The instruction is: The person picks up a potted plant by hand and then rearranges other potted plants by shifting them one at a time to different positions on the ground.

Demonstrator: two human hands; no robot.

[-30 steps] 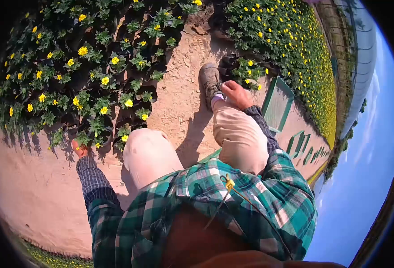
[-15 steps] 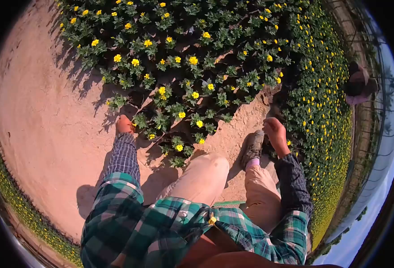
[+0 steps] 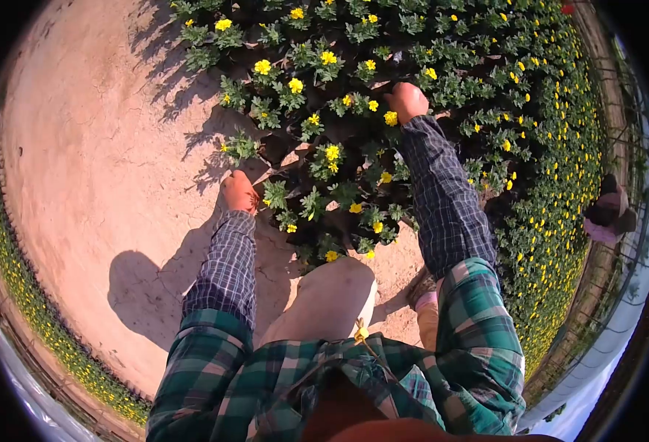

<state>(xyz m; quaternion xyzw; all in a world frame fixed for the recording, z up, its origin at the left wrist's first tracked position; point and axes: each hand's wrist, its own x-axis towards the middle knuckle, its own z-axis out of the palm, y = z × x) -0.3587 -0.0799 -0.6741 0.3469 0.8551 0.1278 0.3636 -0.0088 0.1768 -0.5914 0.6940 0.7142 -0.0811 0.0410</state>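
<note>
Yellow-flowered plants that look like marigolds point(image 3: 328, 158) stand close together in dark pots or bags, hard to make out in the shade. At the left edge of this group is my left hand point(image 3: 240, 193), low over the soil beside a small plant point(image 3: 242, 146); its fingers are curled, and what they may hold is hidden. My right hand point(image 3: 408, 102) reaches farther in among the plants, next to a yellow bloom point(image 3: 391, 118). It shows mostly its back, with the fingers bent down into the foliage and their tips out of sight.
Bare, dry soil point(image 3: 81, 162) lies to the left. A dense flower bed point(image 3: 553, 221) runs along the right, and another strip of flowers point(image 3: 26, 287) along the far left. My bent knee point(image 3: 324, 295) is close to the front plants. Another person point(image 3: 609, 210) is at the right edge.
My right hand has moved from beside my shoe up and left into the plants. My left hand has shifted slightly right and up in view. The view itself has moved too.
</note>
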